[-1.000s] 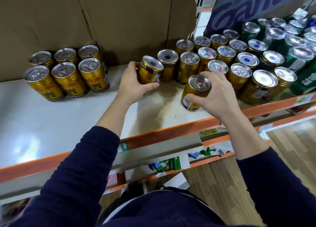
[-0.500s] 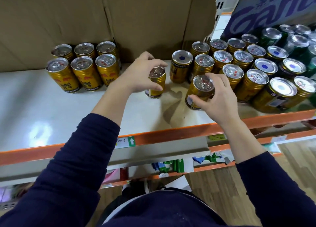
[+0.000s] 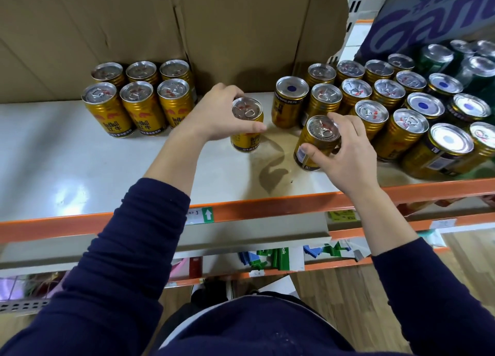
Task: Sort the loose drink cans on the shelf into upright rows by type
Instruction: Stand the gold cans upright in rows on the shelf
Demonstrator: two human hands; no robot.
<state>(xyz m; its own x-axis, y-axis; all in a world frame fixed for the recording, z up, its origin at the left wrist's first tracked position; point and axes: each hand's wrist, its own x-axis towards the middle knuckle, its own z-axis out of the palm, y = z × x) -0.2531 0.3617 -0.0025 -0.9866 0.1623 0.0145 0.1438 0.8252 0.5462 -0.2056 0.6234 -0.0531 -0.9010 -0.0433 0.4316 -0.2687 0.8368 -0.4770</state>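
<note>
Head cam from my end: the left hand (image 3: pixel 211 117) is wrapped over the top of a gold can (image 3: pixel 246 141), thumb on the near side and fingers round the back. That can stands upright on the white shelf (image 3: pixel 80 173), about mid-shelf, in the gap between the two groups.

The right hand (image 3: pixel 348 154) is gripping a second gold can (image 3: pixel 320 129) by its upper part, fingertips round the rim, just near-left of the big cluster (image 3: pixel 388 114). Can't tell if its base is touching the shelf or lifted a bit.

On the far left, six gold cans (image 3: pixel 139 106) stand in two neat rows of three. One blue-dot-lid can (image 3: pixel 290 102) stands between the two held ones, a bit farther back. The green cans (image 3: pixel 434 60) are far right, with a cardboard wall (image 3: pixel 214 20) behind everything.
</note>
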